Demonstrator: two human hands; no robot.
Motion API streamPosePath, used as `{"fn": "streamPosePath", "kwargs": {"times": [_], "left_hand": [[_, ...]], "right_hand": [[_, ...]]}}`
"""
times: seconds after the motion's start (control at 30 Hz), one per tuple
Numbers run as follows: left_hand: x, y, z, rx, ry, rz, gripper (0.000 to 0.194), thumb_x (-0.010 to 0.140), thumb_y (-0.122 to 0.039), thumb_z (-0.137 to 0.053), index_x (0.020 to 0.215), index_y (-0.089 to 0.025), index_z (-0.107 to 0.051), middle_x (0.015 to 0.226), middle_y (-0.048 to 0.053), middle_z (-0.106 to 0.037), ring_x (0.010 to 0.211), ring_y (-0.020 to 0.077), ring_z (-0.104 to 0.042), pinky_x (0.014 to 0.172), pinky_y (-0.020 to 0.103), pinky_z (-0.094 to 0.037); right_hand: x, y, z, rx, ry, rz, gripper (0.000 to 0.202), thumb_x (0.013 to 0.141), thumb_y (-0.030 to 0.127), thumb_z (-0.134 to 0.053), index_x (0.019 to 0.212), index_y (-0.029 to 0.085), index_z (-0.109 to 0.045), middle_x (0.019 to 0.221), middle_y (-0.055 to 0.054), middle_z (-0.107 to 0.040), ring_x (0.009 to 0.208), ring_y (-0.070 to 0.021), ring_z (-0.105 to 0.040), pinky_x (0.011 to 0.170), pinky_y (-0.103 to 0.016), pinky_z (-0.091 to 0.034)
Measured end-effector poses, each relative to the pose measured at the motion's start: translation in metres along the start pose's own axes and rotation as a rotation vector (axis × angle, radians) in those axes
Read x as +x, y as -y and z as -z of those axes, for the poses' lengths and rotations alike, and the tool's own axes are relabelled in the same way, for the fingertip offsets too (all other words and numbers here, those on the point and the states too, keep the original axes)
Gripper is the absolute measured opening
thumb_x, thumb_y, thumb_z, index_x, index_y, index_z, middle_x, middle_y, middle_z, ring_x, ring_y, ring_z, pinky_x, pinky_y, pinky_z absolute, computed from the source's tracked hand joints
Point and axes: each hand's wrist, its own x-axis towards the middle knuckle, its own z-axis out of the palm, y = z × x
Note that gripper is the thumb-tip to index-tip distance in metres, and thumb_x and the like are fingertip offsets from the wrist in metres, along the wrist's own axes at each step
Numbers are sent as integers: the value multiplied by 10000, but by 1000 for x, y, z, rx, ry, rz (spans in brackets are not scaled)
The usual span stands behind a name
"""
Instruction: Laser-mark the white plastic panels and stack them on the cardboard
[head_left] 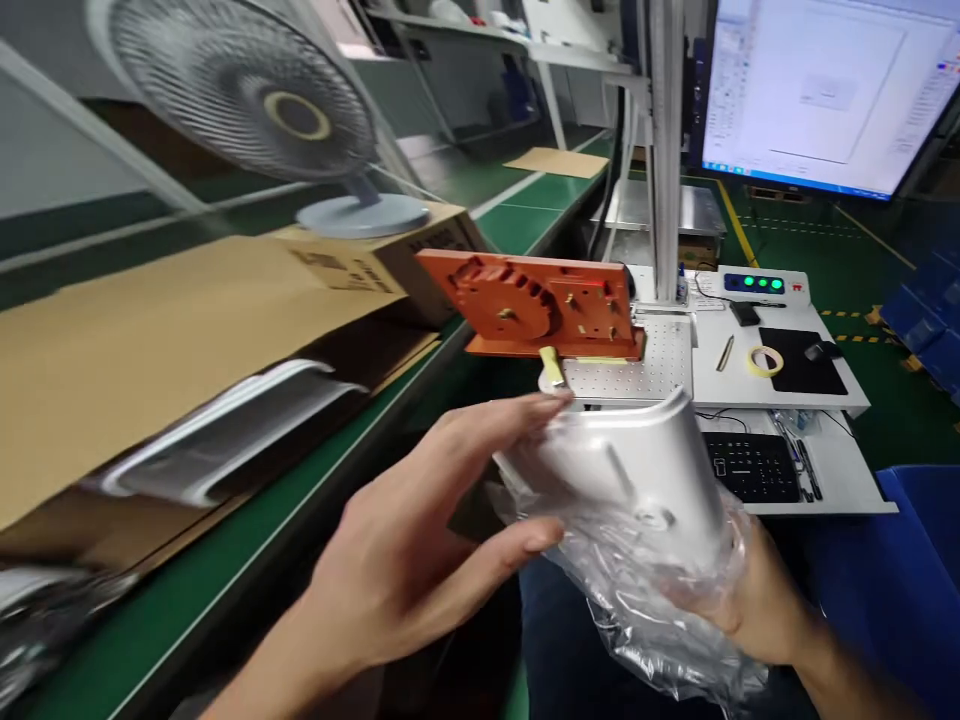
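Observation:
A curved white plastic cover (634, 465) with a round boss on its face is partly out of a clear plastic bag (652, 630). My right hand (757, 590) grips the cover's lower right side with the bag bunched around it. At the upper left rim of the cover, my left hand (420, 535) has its fingers stretched out and its thumb apart. Its fingertips reach the rim, but whether they press on it I cannot tell. Beyond the cover stands an orange fixture (525, 305) on a perforated metal plate (664, 360).
To the left, an open cardboard box (150, 320) with white parts sits on a green conveyor (247, 570). A fan (292, 115) stands on another box. On the right are a monitor (817, 90), tape roll (765, 361), keyboard (750, 467) and blue bin (922, 530).

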Motion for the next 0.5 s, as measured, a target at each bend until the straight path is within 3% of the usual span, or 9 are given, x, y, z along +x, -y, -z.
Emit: {"fn": "streamPosePath", "kwargs": {"times": [0.03,0.1,0.2,0.27,0.33,0.4,0.5], "left_hand": [[4,-2,10,50,71,15,731,791,-469,-882,1494,-532,-692,1376,-2,-790,1172,407,-763,1001,566,-653],[7,2,25,82,146,98,633,748,-511,-922,1367,-475,-789,1167,31,-845,908,353,-789,725,452,-659],[-3,19,42,5,129,349,305,757,-525,-915,989,-335,-857,885,37,-812,735,274,-735,572,332,-579],[-18,34,54,-56,42,529,279,730,-500,-938,843,-275,-817,783,35,-766,677,238,-689,555,299,-561],[-38,47,67,-156,-73,661,324,665,-480,-983,808,-245,-813,743,40,-751,646,224,-670,552,294,-567],[-58,56,80,-257,-207,761,383,584,-467,-1029,810,-229,-833,729,51,-760,621,226,-675,541,302,-581],[-79,65,99,-328,-454,819,506,461,-470,-1079,849,-221,-872,755,72,-799,613,232,-698,542,306,-593]], "right_hand": [[5,3,-9,5,59,-16,724,853,326,-987,1479,273,-627,1420,-70,-722,1287,-278,-706,1130,-374,-587],[11,6,-17,-18,170,-65,814,846,402,-998,1529,261,-577,1480,-91,-681,1379,-297,-644,1207,-402,-522],[14,-1,-4,-202,272,-149,1061,857,560,-968,1695,273,-385,1662,-128,-510,1549,-328,-473,1321,-486,-376],[11,-11,17,-342,345,-212,1217,811,613,-987,1758,303,-288,1746,-122,-394,1620,-340,-364,1364,-517,-281],[6,-23,37,-394,451,-318,1309,721,629,-1036,1763,309,-312,1760,-115,-375,1637,-360,-329,1377,-515,-239],[-2,-33,52,-408,537,-463,1340,632,609,-1076,1741,298,-393,1721,-119,-443,1609,-387,-379,1355,-490,-297],[-17,-52,66,-479,533,-671,1180,661,564,-1038,1685,310,-509,1658,-107,-533,1543,-406,-478,1281,-441,-420]]}}
